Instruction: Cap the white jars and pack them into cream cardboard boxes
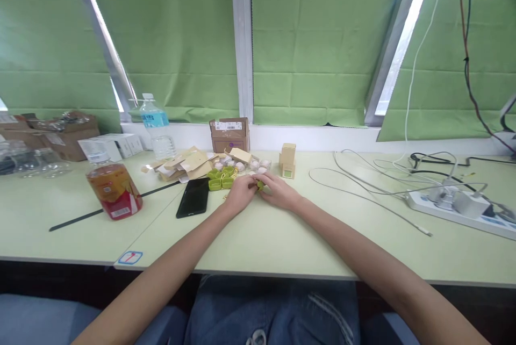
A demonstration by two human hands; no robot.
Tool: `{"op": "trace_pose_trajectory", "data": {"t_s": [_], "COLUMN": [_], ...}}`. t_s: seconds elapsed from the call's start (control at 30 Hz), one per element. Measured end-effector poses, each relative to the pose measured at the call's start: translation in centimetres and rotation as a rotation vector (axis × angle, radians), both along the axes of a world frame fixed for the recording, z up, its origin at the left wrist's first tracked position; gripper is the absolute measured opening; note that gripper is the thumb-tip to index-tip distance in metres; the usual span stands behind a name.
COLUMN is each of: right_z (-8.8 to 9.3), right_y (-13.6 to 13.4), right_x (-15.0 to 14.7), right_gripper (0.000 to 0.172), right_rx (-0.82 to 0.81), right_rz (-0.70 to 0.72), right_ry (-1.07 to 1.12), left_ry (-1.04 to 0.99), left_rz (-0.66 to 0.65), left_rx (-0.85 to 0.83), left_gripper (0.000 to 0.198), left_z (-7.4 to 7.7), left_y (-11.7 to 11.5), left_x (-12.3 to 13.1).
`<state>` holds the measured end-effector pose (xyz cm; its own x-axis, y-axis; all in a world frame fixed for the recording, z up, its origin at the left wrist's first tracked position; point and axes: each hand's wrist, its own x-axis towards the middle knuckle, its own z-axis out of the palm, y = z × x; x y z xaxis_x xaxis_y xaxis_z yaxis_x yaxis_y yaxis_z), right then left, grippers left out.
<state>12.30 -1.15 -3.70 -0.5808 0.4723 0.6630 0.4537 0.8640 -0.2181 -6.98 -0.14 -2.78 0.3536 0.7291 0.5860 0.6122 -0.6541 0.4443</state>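
Observation:
My left hand (241, 193) and my right hand (278, 191) meet on the pale green table (282, 237), fingers curled together around a small yellow-green piece (260, 185) held between them. Just left of them lie several more yellow-green pieces (220, 177). Behind these sits a heap of flat tan cardboard packets (183, 165) and small white round items (250, 164). A small tan box stack (287, 160) stands just behind my right hand.
A black phone (193, 197) lies left of my hands. An orange drink bottle (114, 189), a water bottle (157, 130) and cardboard boxes (229, 134) stand further left and back. Cables (374, 184) and a power strip (459, 206) lie at the right.

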Motion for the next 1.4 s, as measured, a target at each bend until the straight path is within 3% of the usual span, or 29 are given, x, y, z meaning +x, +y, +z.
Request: {"op": "trace_pose_trajectory", "data": {"t_s": [0.37,0.63,0.9,1.1,1.4], "right_z": [-0.5,-0.3,-0.6,-1.1,-1.3], "right_y": [0.7,0.5,0.9,1.6,2.0], "right_x": [0.3,0.3,0.1,0.0,0.4], "right_gripper": [0.061,0.057,0.053,0.032,0.042], "right_rx": [-0.064,-0.075,-0.12,-0.07,-0.055], "right_rz": [-0.058,-0.082,-0.12,-0.105,-0.026], "right_ry": [0.075,0.049,0.052,0.112,0.159], "left_ry": [0.012,-0.032,0.014,0.029,0.212], "left_rz": [-0.168,-0.111,-0.127,-0.159,-0.177], "left_rx": [-0.036,-0.114,-0.043,-0.046,0.076], "left_gripper": [0.023,0.014,0.015,0.016,0.02], "left_z": [0.6,0.9,0.6,0.8,0.5], "left_y": [0.5,0.7,0.7,0.4,0.9], "left_x": [-0.2,-0.9,-0.6,-0.4,-0.9]}}
